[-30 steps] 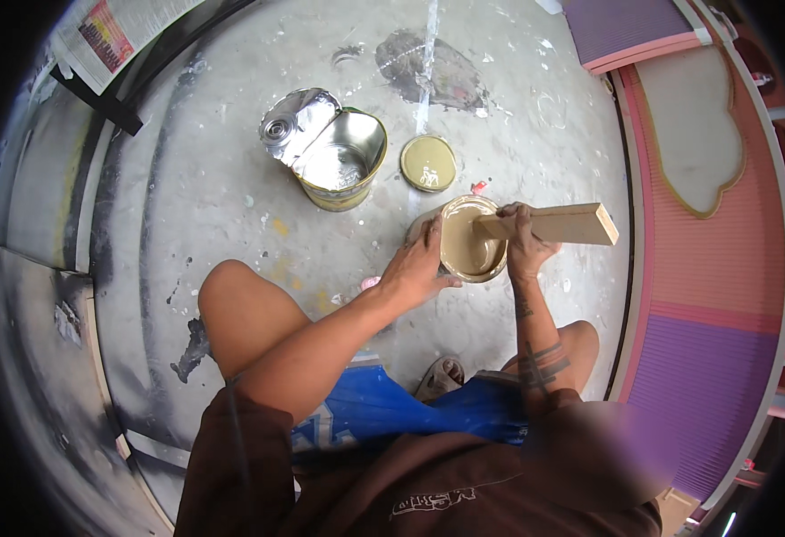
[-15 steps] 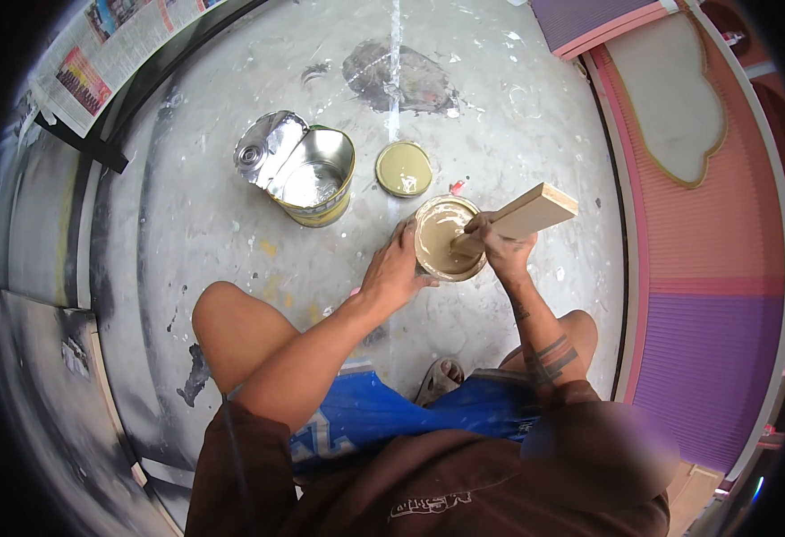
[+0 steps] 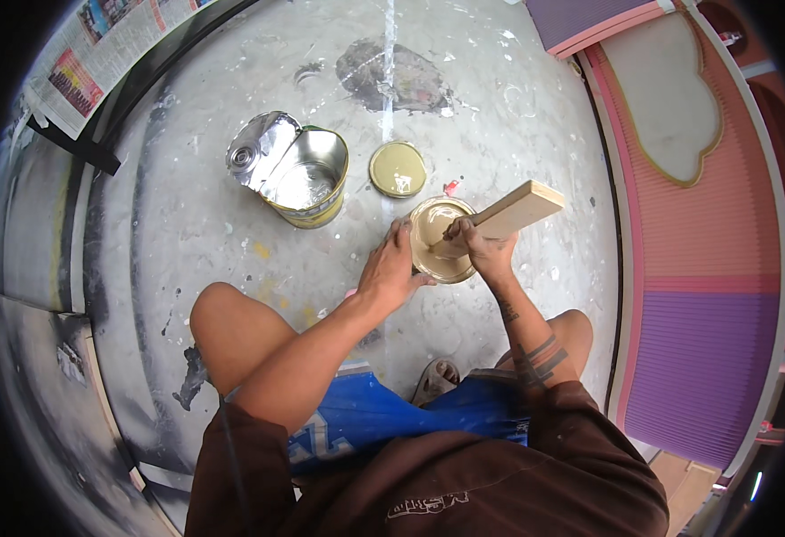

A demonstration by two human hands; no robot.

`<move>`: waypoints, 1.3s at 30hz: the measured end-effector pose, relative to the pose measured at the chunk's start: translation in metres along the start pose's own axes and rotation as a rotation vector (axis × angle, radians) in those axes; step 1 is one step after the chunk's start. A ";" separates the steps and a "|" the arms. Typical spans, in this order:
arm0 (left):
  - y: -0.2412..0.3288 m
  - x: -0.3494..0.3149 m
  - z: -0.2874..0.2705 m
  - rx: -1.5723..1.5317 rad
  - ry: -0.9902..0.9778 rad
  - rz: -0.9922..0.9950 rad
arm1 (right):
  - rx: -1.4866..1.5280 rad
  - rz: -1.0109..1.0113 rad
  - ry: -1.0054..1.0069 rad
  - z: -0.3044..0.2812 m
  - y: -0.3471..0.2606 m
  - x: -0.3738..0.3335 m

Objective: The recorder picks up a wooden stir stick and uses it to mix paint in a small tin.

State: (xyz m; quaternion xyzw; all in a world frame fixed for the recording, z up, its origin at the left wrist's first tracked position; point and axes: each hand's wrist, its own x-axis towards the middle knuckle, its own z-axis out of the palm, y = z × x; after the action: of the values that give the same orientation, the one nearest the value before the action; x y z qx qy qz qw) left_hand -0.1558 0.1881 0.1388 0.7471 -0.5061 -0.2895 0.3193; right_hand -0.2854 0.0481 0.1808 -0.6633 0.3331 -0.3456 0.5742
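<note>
A round can of beige paint stands on the floor in front of me. My left hand is wrapped round the can's left side, thumb low at the near edge. A flat wooden stick dips with its lower end in the paint, tilted up to the right. My right hand grips this stick above the can's rim; some fingers are hidden behind the wood. Just beyond the can lies a round gold-coloured lid. To its left stands an opened metal can, shiny inside, its top bent back.
A small red scrap lies beyond the paint can. Stained grey concrete floor spreads around. At the right stands a pink and purple ribbed panel. Newspaper covers a dark-framed surface at the upper left. My knees flank the work.
The stick and my right hand have shifted slightly left, and the stick's lower end has moved within the paint. My left hand keeps its place on the can.
</note>
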 end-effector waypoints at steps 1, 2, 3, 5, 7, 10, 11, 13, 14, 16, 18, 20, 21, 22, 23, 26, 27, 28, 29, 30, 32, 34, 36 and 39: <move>0.001 0.000 -0.003 -0.003 -0.001 0.000 | -0.002 0.001 0.000 -0.004 -0.002 0.002; 0.002 0.001 -0.006 -0.040 -0.031 -0.007 | -0.100 -0.023 0.016 -0.007 -0.003 0.005; 0.003 0.001 -0.009 -0.078 -0.061 -0.015 | -0.197 -0.047 0.031 -0.010 -0.003 0.009; 0.003 0.002 -0.003 -0.055 -0.029 0.005 | -0.177 -0.155 0.055 -0.017 0.004 0.016; 0.004 0.002 -0.001 -0.028 0.001 0.023 | -0.040 -0.197 0.225 -0.014 0.011 0.021; 0.005 0.002 0.000 -0.046 -0.016 -0.012 | 0.000 -0.201 0.250 0.005 0.012 0.017; 0.003 0.002 0.002 -0.027 -0.001 -0.005 | 0.004 -0.179 0.251 0.011 0.011 0.014; 0.001 0.002 0.004 -0.009 0.012 0.002 | 0.000 -0.166 0.208 0.011 0.012 0.005; 0.001 0.002 0.004 0.004 0.014 0.003 | 0.037 -0.138 0.127 0.008 0.013 0.001; 0.000 0.002 0.003 0.016 0.017 0.002 | 0.040 -0.058 0.013 0.004 0.011 -0.003; -0.001 0.001 -0.001 0.000 -0.014 -0.019 | -0.066 -0.062 -0.001 -0.002 0.002 -0.004; 0.003 0.002 -0.002 -0.002 -0.018 -0.023 | -0.154 -0.103 0.045 -0.010 -0.002 0.003; 0.005 0.003 -0.003 -0.002 -0.023 -0.031 | -0.157 -0.105 0.043 -0.013 0.002 0.009; 0.004 0.002 -0.001 -0.002 -0.022 -0.034 | -0.150 -0.112 0.129 -0.011 0.002 0.014; 0.004 0.003 0.000 0.007 -0.013 -0.032 | -0.144 -0.119 0.215 -0.010 0.002 0.016; 0.004 0.004 0.002 0.024 -0.015 -0.031 | -0.187 -0.176 0.225 -0.001 0.005 0.013; 0.004 0.005 0.003 0.032 -0.022 -0.031 | -0.191 -0.203 0.225 0.001 0.006 0.011; 0.003 0.006 0.004 0.031 -0.024 -0.030 | -0.217 -0.231 0.185 0.000 0.010 0.008; 0.002 0.006 0.004 0.026 -0.013 -0.026 | -0.220 -0.231 0.186 0.000 0.013 0.005; 0.001 0.007 0.006 0.022 -0.001 -0.020 | -0.194 -0.250 0.166 0.000 0.017 0.002; 0.007 0.009 0.001 -0.006 -0.014 -0.029 | -0.124 -0.269 0.135 -0.003 0.022 -0.002; 0.006 0.008 -0.002 -0.028 -0.018 -0.051 | -0.142 -0.221 0.097 -0.004 0.011 -0.008; 0.003 0.007 0.000 0.006 -0.012 -0.056 | -0.180 -0.207 0.016 -0.003 -0.007 -0.006; 0.006 0.007 -0.001 -0.004 0.006 -0.031 | -0.227 -0.230 0.124 -0.003 -0.008 0.006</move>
State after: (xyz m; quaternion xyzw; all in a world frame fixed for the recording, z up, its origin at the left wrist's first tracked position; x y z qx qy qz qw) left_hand -0.1560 0.1799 0.1432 0.7550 -0.4929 -0.2934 0.3178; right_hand -0.2846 0.0421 0.1893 -0.7349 0.3269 -0.4095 0.4305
